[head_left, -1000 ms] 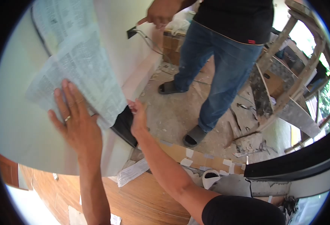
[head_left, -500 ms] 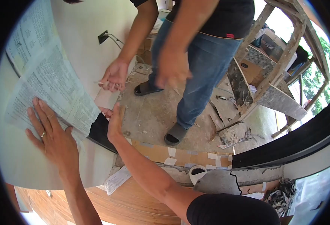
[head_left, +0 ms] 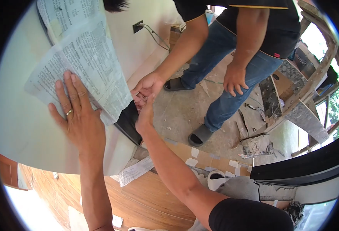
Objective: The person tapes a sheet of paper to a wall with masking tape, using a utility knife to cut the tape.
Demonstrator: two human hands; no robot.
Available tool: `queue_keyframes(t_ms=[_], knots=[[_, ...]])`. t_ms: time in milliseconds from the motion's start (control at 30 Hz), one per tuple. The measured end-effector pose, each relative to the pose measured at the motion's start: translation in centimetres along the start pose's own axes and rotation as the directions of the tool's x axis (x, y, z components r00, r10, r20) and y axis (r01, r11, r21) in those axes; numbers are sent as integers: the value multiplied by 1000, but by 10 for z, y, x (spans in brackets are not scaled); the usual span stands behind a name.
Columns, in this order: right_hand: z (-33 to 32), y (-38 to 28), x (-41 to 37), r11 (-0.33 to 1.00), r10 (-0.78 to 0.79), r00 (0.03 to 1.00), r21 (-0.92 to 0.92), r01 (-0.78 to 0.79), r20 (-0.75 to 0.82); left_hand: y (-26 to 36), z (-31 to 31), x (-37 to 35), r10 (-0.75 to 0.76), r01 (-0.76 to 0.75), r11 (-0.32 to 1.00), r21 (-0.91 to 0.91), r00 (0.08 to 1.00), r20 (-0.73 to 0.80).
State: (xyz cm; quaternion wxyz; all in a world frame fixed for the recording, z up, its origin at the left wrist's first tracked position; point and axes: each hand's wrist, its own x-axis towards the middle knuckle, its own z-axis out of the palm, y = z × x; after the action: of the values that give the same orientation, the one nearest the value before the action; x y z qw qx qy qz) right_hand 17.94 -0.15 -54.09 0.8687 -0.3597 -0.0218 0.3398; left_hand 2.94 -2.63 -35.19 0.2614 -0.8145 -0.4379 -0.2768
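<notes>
My left hand [head_left: 80, 113], a ring on one finger, lies flat with its fingers spread over the lower edge of a printed paper sheet [head_left: 88, 61] and the pale wall panel [head_left: 27, 127]. My right hand [head_left: 145, 115] reaches to the black edge strip [head_left: 129, 122] at the paper's right end. Its fingertips meet a co-worker's hand [head_left: 150, 85]; what lies between the fingers is too small to make out. The co-worker's other hand [head_left: 235, 78] hangs loosely by the knee of their jeans [head_left: 231, 92].
A wall socket [head_left: 138, 26] has wires coming out. Taped cardboard [head_left: 200, 156] and a tape roll [head_left: 216, 179] lie along the threshold. Wooden framing [head_left: 312, 88] stands at right among debris [head_left: 256, 146]. Wood-look flooring [head_left: 154, 196] is below.
The co-worker has leaned in, and their hand has come down to my right hand. Their other hand has moved to the knee. The view has shifted, so the paper appears further right.
</notes>
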Motion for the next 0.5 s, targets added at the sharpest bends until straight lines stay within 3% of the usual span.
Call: queue_keyframes(t_ms=[233, 300, 500], knots=[[-1, -1, 1, 998, -36, 999, -44, 37, 16, -3, 4, -1, 9, -10, 999, -46, 1000, -14], [5, -6, -5, 999, -35, 999, -35, 35, 0, -5, 10, -1, 53, -61, 995, -80, 994, -95], [4, -8, -5, 999, -23, 1000, -36, 23, -13, -3, 4, -1, 26, -28, 999, -46, 999, -35]])
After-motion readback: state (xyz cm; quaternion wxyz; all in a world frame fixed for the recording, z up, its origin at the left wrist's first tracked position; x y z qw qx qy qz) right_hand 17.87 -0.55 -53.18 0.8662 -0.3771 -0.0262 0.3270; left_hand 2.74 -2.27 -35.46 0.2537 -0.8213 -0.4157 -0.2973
